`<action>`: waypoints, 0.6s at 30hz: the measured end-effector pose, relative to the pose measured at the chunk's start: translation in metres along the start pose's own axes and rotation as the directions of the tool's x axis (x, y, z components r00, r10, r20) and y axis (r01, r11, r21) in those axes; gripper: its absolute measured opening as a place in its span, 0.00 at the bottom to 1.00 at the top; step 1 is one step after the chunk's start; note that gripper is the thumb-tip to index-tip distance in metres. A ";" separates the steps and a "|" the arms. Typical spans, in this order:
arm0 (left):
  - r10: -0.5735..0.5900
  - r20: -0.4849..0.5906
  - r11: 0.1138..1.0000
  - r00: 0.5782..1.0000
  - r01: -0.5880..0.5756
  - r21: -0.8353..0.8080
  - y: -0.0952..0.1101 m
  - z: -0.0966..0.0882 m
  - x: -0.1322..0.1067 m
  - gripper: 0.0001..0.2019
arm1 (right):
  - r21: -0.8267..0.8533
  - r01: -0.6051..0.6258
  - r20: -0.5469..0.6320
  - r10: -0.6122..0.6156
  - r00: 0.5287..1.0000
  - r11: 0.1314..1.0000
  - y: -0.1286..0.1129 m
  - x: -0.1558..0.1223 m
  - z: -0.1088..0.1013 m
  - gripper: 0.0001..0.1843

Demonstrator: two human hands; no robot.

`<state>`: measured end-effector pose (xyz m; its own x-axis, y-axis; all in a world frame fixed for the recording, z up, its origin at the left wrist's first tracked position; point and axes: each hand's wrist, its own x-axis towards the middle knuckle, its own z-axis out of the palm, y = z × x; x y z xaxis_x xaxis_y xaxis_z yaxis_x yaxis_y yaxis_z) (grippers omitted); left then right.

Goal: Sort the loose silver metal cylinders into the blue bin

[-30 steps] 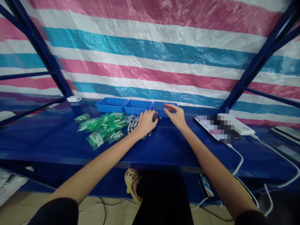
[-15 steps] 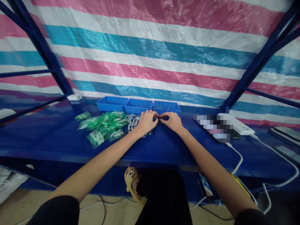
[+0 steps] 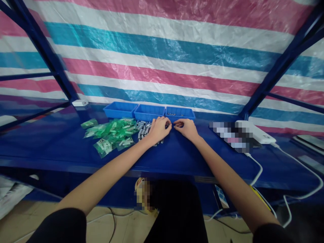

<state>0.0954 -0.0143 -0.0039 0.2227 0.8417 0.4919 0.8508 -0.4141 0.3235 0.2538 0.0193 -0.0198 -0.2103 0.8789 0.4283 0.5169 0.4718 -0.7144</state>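
Cylinders [image 3: 143, 130] by left hand [image 3: 158, 128] lie flat, axes mixed.

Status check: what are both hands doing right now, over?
Left hand on metal cylinders. Right hand close beside it. Green packets left, blue bins behind.

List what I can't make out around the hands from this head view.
All in the head view:
- What, if anything, the left hand and right hand hold where they meet: hidden by fingers, too small.
- Grey metal parts: partly under the left hand; type too small to tell.
- Contents of the right blue tray: tiny, far off.
- Phone: pixelated.
- Object below the bench: pixelated.
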 end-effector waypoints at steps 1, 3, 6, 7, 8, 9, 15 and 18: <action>-0.014 -0.012 1.000 1.000 0.013 -0.010 0.001 -0.001 0.000 0.08 | 0.090 -0.016 -0.009 0.017 1.000 0.996 -0.001 0.001 0.001 0.09; -0.041 -0.027 0.998 0.999 0.040 -0.039 0.003 -0.003 0.000 0.11 | 0.291 -0.069 -0.018 0.078 0.997 0.954 -0.005 0.003 0.002 0.12; -0.054 -0.027 0.994 0.998 0.051 -0.099 0.002 -0.003 0.002 0.15 | 0.502 -0.163 0.050 0.160 0.986 0.850 -0.011 0.004 0.003 0.18; -0.052 -0.026 0.991 0.998 0.048 -0.122 0.001 -0.002 0.003 0.16 | 0.536 -0.183 0.076 0.168 0.983 0.824 -0.012 0.004 0.003 0.19; -0.049 -0.028 0.988 0.998 0.045 -0.146 0.000 -0.001 0.004 0.16 | 0.559 -0.194 0.097 0.169 0.981 0.806 -0.013 0.003 0.003 0.20; -0.047 -0.034 0.985 0.998 0.041 -0.170 -0.001 0.000 0.005 0.16 | 0.572 -0.200 0.110 0.167 0.980 0.795 -0.013 0.003 0.003 0.21; -0.052 -0.081 0.953 0.995 0.025 -0.302 -0.004 0.003 0.007 0.16 | 0.573 -0.202 0.128 0.157 0.979 0.794 -0.013 0.003 0.004 0.23; -0.087 -0.100 0.930 0.991 0.045 -0.365 -0.003 0.001 0.007 0.18 | 0.587 -0.204 0.123 0.163 0.979 0.784 -0.013 0.003 0.004 0.23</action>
<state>0.0948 -0.0065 -0.0027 0.0988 0.8359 0.5399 0.6278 -0.4733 0.6179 0.2426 0.0159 -0.0113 -0.2240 0.9458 0.2349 -0.0390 0.2322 -0.9719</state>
